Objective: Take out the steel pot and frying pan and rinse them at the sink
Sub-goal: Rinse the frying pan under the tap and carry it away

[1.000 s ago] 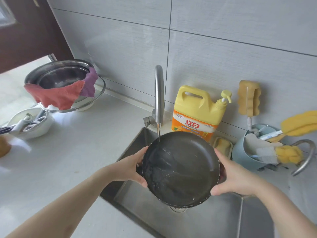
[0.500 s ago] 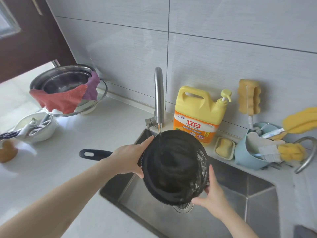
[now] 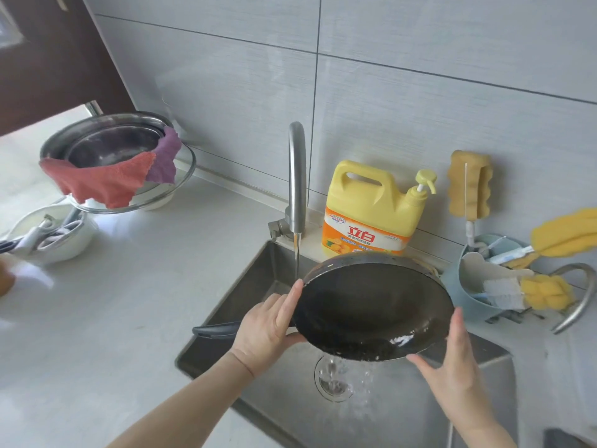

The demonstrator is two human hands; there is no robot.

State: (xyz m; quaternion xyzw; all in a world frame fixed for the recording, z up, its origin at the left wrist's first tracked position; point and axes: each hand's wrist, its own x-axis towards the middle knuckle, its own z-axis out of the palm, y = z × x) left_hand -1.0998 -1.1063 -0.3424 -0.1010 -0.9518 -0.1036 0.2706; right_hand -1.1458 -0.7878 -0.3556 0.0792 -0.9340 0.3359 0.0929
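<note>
I hold a dark frying pan (image 3: 371,305) over the steel sink (image 3: 258,273), tilted toward me so water spills off its lower rim toward the drain (image 3: 332,379). My left hand (image 3: 268,324) grips the pan's left rim, with the pan's black handle (image 3: 214,329) poking out to the left behind it. My right hand (image 3: 452,360) supports the lower right rim with fingers spread. A thin stream runs from the tap (image 3: 296,179) just left of the pan. A steel pot (image 3: 106,143) stands at the back left on the counter, with red and purple cloths draped over its rim.
A yellow detergent jug (image 3: 371,205) stands behind the sink. A blue holder (image 3: 475,286) with brushes and sponges sits at the right, a sponge (image 3: 470,185) on the wall above. A white bowl (image 3: 55,237) with utensils is at the far left. White counter (image 3: 129,302) surrounds the sink.
The pan has swung from steeply tilted to a flatter tilt toward me, and water now pours off its front rim. My right hand moved from under the pan to its right edge.
</note>
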